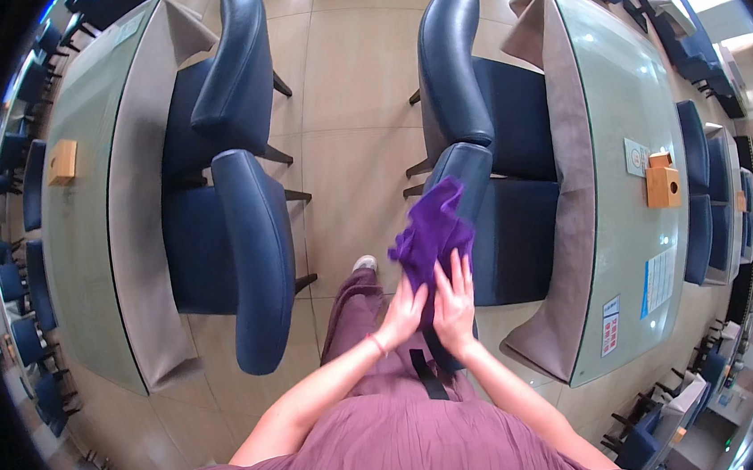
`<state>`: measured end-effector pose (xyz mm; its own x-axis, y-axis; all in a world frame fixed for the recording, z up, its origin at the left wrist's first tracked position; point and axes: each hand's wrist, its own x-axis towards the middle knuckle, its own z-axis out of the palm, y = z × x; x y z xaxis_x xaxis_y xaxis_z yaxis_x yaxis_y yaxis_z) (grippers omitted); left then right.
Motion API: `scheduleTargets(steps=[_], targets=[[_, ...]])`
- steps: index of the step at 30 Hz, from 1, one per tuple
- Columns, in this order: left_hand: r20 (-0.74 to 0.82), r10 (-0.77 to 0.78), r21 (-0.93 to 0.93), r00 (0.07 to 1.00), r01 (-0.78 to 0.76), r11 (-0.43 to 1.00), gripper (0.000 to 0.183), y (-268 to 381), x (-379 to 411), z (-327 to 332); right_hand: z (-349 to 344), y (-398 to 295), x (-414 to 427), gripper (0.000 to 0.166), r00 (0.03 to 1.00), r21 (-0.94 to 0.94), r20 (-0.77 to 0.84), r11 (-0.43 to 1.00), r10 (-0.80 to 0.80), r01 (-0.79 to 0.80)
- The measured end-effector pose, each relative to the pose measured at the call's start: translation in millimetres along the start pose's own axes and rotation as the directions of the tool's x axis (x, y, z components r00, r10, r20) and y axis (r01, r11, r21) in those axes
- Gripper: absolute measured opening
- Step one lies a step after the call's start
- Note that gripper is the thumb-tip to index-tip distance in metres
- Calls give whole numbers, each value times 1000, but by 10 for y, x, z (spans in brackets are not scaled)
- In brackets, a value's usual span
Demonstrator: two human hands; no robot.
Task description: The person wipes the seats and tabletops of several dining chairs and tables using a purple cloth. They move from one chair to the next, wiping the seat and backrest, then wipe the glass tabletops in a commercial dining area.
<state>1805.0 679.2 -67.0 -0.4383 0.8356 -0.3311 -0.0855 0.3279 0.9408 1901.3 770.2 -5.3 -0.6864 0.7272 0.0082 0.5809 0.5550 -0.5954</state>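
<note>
A crumpled purple cloth (439,226) lies between my hands, over the backrest of the nearer right-hand blue chair (464,160). My left hand (404,310) has its fingers at the cloth's lower left edge. On the other side, my right hand (455,302) holds the cloth's lower right part, fingers stretched along it. The cloth narrows where it passes between the hands. Part of the chair's backrest is hidden beneath the cloth and hands.
Glass-topped tables stand left (83,227) and right (614,113), draped with beige tablecloths. More blue chairs (258,259) line the tiled aisle (357,89). Wooden boxes sit on the left table (62,163) and right table (663,188). A printed sheet (656,281) lies on the right table.
</note>
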Motion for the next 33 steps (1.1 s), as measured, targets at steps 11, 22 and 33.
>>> scheduleTargets(steps=[11, 22, 33], targets=[[-219, 134, 45, 967, -127, 991, 54, -215, -50, 287, -91, 171, -72, 49, 976, -5, 91, 980, -198, 199], [-48, -21, -536, 999, -8, 844, 58, -133, 1382, -18, 277, 233, 1275, 43, 955, -369, -37, 892, -294, 260], [220, -398, -846, 890, 378, 376, 70, -738, -578, 756, -47, 56, -363, 45, 866, -116, 262, 876, -427, 467]])
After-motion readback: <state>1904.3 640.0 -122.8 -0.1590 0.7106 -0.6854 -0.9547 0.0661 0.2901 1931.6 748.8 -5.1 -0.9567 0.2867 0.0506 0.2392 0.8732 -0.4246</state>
